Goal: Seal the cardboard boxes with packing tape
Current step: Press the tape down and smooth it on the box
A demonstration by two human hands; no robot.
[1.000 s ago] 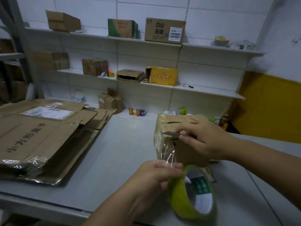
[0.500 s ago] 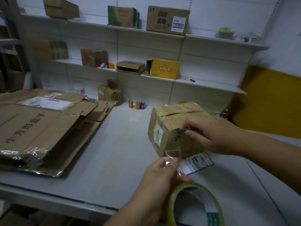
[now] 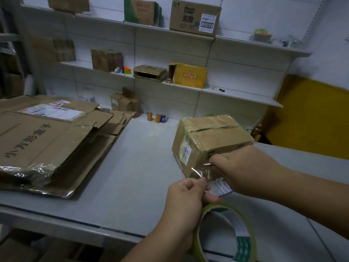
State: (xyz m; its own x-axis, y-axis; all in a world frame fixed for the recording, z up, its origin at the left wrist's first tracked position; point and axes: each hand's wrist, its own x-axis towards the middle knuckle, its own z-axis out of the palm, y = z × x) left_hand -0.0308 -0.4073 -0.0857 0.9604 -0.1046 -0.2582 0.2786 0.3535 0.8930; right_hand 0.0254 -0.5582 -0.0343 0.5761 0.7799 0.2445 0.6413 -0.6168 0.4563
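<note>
Between the two hands, a short strip of clear tape (image 3: 198, 171) runs glossy and slightly wrinkled, catching the light. The left hand (image 3: 185, 201) pinches its lower end between thumb and forefinger while its palm and remaining fingers grip the tape roll (image 3: 226, 233), a wide ring with a yellow-green edge and a white and green printed core, which hangs just below and to the right of that pinch. At the strip's upper end the right hand (image 3: 243, 167) is curled into a tight fist against the near face of the cardboard box (image 3: 217, 137); something glints at its fingertips, but I cannot tell whether they pinch the film or some small thing. Directly beyond the right hand's knuckles the box stands on the smooth pale grey table (image 3: 132, 167), a squat brown block with creased, shiny old tape across its top flaps and a dark seam between them. A small white label (image 3: 186, 152) sits on its side, just up and left of the pinch. A white printed slip (image 3: 221, 188) pokes out by the box's bottom edge, between the two hands. Well to the left of the left hand lies a stack of flattened cartons (image 3: 37, 140), partly film-wrapped. Far beyond both hands, three little cans (image 3: 157, 117) stand under white wall shelves (image 3: 236, 95) holding more boxes.
</note>
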